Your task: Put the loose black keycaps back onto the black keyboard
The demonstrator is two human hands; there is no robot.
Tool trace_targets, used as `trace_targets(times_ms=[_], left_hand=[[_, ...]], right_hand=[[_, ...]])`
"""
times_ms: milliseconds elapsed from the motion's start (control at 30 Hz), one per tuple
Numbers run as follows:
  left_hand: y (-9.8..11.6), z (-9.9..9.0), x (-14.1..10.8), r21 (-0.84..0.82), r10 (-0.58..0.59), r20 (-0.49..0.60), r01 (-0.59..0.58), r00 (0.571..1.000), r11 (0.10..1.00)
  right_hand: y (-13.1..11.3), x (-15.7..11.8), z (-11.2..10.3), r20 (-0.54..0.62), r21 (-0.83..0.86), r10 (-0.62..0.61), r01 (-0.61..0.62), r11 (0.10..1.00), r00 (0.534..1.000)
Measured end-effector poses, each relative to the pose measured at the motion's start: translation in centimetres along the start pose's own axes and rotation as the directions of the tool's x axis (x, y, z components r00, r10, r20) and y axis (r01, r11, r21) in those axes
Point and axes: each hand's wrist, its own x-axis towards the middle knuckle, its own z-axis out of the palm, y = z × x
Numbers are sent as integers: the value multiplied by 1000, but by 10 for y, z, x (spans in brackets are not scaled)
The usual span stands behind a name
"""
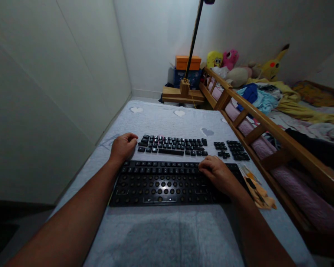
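A black keyboard (167,185) lies across the cloth-covered table in front of me. Its two back rows carry keycaps, while the rows nearer to me show bare round key stems. My right hand (215,171) rests on the right part of the keyboard, fingers pinched together at the end of the second row; whatever is between them is hidden. Beyond the keyboard, loose black keycaps (174,144) are laid out in rows. My left hand (124,146) is curled closed at the left end of these rows, its fingertips close to the outermost keycaps.
More loose keycaps (238,150) form blocks at the right. An orange cloth (258,193) with tools on it lies right of the keyboard. A wooden bed rail (247,111) borders the table's right side, and a wall (58,74) its left. A wooden stand (183,94) rises behind.
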Motion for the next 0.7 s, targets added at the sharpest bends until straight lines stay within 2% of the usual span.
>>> trace_targets(times_ms=[367,700], left_hand=[[0,0,1,5,5,1,-5,1000,1000],[-1,0,0,4,8,2,-8,1000,1000]], right_hand=[[-8,1,0,3,-39,11,-11,999,1000],[-10,-4,-3,6,-1,1,-1,1000,1000]])
